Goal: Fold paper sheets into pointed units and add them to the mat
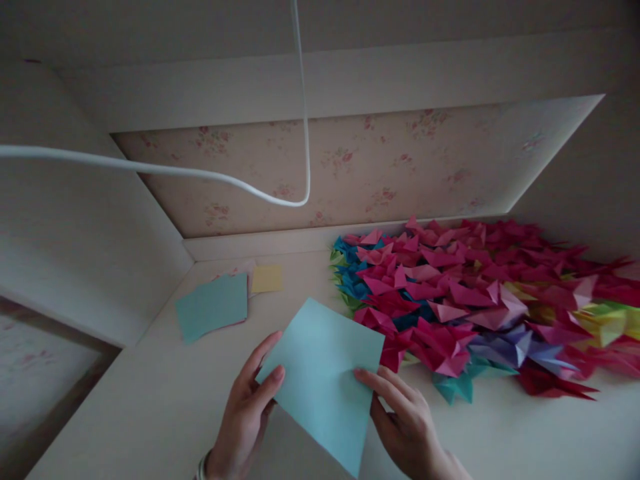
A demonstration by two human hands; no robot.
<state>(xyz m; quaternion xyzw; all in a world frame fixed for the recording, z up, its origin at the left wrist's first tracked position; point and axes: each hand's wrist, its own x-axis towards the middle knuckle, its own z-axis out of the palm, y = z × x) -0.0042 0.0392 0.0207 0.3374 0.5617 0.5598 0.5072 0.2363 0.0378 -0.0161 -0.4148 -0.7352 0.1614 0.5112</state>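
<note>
A flat, light blue square sheet of paper (320, 380) is held up between both hands, its corners turned at an angle. My left hand (247, 400) pinches its left corner, thumb on top and fingers behind. On the right side, my right hand (405, 413) grips the edge, with the index finger lying on the sheet and the thumb beneath. Farther off to the left, a fanned stack of blue-green paper sheets (213, 307) lies on the white surface (165, 413). Beside the stack is a small yellow paper (267, 278).
A large heap of folded paper cranes (440, 287), mostly pink with some blue, yellow, purple and teal, covers the right side. A white cable (210, 175) hangs across the upper view. Behind stands a floral-papered back panel (350, 167), with white side walls.
</note>
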